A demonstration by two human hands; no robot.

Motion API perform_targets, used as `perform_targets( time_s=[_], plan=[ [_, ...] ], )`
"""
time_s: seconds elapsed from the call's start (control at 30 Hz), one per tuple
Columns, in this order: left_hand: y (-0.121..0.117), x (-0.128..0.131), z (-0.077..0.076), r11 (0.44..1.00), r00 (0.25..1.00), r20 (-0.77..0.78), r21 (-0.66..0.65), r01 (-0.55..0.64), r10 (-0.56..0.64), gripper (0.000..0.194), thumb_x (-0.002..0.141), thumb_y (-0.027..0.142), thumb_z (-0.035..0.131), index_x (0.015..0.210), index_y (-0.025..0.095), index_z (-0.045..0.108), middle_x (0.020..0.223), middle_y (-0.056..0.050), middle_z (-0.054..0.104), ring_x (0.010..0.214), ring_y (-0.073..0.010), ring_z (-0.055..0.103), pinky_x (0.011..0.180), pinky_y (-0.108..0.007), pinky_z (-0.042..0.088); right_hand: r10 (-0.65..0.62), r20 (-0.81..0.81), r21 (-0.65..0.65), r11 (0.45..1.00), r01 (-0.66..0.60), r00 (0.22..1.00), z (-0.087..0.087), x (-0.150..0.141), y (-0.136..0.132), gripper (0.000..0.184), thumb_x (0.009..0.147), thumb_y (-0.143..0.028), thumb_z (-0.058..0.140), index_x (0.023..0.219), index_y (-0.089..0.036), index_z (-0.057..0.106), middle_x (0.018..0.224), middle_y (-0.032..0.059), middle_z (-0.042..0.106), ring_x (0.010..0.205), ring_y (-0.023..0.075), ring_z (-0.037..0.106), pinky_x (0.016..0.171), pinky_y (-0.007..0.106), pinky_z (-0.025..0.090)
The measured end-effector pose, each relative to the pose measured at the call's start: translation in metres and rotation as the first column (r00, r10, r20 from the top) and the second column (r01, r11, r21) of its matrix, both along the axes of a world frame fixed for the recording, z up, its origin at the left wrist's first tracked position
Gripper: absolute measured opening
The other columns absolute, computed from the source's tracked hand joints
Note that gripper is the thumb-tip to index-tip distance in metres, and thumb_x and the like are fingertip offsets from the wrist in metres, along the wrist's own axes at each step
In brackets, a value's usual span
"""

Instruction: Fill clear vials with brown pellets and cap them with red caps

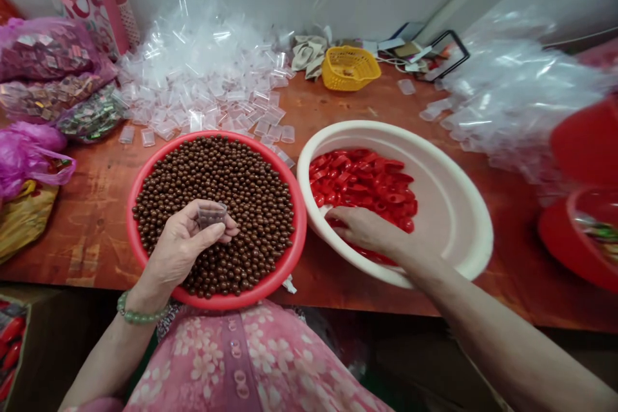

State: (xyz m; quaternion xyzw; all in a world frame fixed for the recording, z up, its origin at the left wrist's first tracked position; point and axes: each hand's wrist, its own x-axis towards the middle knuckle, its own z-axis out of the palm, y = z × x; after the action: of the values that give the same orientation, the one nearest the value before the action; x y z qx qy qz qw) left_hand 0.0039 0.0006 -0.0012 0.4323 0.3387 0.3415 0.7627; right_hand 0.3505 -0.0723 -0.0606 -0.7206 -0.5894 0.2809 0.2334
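My left hand (pixel 196 232) pinches a small clear plastic container (pixel 211 214) between thumb and fingers. It is held above a red basin (pixel 299 232) filled with glossy brown balls (pixel 217 167). Inside the white basin (pixel 454 225), my right hand (pixel 362 226) reaches down to a heap of red plastic pieces (pixel 367 183). Its fingers are bent and close together, with the tips out of sight, so what they grip cannot be made out.
Clear empty containers (pixel 207 90) pile up behind the red basin, with more (pixel 521 96) at the right. A yellow basket (pixel 350 69) stands at the back. Filled purple bags (pixel 48 58) lie at the left; a red container (pixel 574 238) stands at the right.
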Motion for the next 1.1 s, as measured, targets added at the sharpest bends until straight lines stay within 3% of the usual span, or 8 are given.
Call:
perform_targets(
  time_s=[0.1,0.3,0.33,0.43,0.53,0.7,0.87,1.1],
  plan=[
    [-0.003,0.003,0.001,1.000,1.000,0.004,-0.007,-0.006,0.006,0.023,0.078,0.022,0.076,0.097,0.015,0.064,0.087,-0.002,0.073,0.077,-0.0119,0.069,0.075,-0.024,0.057,-0.057,-0.028,-0.055,0.997,0.055,0.998,0.012,0.011,0.000,0.008,0.065,-0.016,0.076,0.071,-0.020,0.072,0.067,0.0047,0.070,0.060,0.0182,0.060,0.062,0.029,0.045],
    [-0.010,0.014,0.002,0.999,1.000,0.005,-0.039,-0.015,0.016,0.022,0.075,0.021,0.079,0.092,0.015,0.067,0.081,0.001,0.071,0.073,-0.0097,0.070,0.073,-0.019,0.057,-0.250,-0.250,0.113,0.952,0.285,0.935,0.050,-0.008,-0.003,0.029,0.078,-0.044,0.070,0.097,-0.022,0.068,0.089,0.0058,0.072,0.071,0.0162,0.063,0.065,0.028,0.050],
    [-0.011,0.017,0.002,0.999,1.000,0.011,-0.045,-0.015,0.016,0.022,0.075,0.021,0.079,0.091,0.016,0.066,0.083,0.001,0.071,0.074,-0.0101,0.071,0.073,-0.019,0.057,-0.233,-0.342,0.144,0.944,0.296,0.910,0.055,-0.021,-0.002,0.029,0.080,-0.045,0.069,0.100,-0.024,0.066,0.091,0.0045,0.072,0.072,0.0152,0.064,0.067,0.028,0.052],
    [-0.017,0.027,0.002,0.998,0.999,0.031,-0.067,0.006,-0.004,0.021,0.076,0.022,0.078,0.091,0.015,0.065,0.096,-0.002,0.073,0.082,-0.0138,0.073,0.073,-0.022,0.058,-0.030,-0.742,0.254,0.912,0.322,0.670,0.063,-0.070,0.005,0.022,0.075,-0.036,0.079,0.092,-0.026,0.068,0.086,0.0005,0.073,0.068,0.0123,0.066,0.068,0.025,0.055],
    [-0.023,0.034,0.002,0.994,0.998,0.070,-0.113,0.007,0.001,0.023,0.076,0.023,0.078,0.091,0.015,0.063,0.099,-0.004,0.073,0.084,-0.0154,0.074,0.076,-0.024,0.058,0.106,-0.819,0.300,0.917,0.264,0.564,0.058,-0.110,0.014,0.019,0.076,-0.033,0.080,0.091,-0.027,0.071,0.091,-0.0006,0.075,0.070,0.0112,0.068,0.068,0.022,0.058],
    [-0.025,0.031,-0.004,0.980,0.983,0.105,-0.147,-0.134,0.150,0.031,0.073,0.025,0.080,0.093,0.016,0.059,0.084,-0.001,0.072,0.077,-0.0132,0.072,0.075,-0.024,0.058,0.152,-0.690,0.374,0.912,0.170,0.707,0.048,-0.135,0.022,0.016,0.078,-0.034,0.078,0.092,-0.026,0.073,0.088,-0.0004,0.074,0.079,0.0141,0.069,0.073,0.024,0.058],
    [-0.021,0.021,-0.009,0.983,0.983,-0.001,-0.036,-0.181,0.181,0.025,0.075,0.027,0.078,0.091,0.015,0.063,0.084,0.000,0.068,0.074,-0.0096,0.067,0.072,-0.022,0.057,0.206,-0.500,0.378,0.926,-0.002,0.841,0.058,-0.137,0.025,0.014,0.079,-0.026,0.076,0.092,-0.023,0.073,0.083,0.0002,0.073,0.075,0.0144,0.069,0.069,0.023,0.057],
    [-0.016,0.018,-0.004,0.981,0.974,-0.159,0.137,-0.138,0.159,0.015,0.077,0.021,0.073,0.089,0.014,0.070,0.082,0.000,0.068,0.075,-0.0085,0.061,0.074,-0.020,0.050,0.183,-0.652,0.360,0.929,0.088,0.735,0.063,-0.149,0.027,0.020,0.078,-0.020,0.077,0.096,-0.027,0.071,0.088,-0.0014,0.075,0.078,0.0125,0.071,0.072,0.021,0.058]
  ],
)
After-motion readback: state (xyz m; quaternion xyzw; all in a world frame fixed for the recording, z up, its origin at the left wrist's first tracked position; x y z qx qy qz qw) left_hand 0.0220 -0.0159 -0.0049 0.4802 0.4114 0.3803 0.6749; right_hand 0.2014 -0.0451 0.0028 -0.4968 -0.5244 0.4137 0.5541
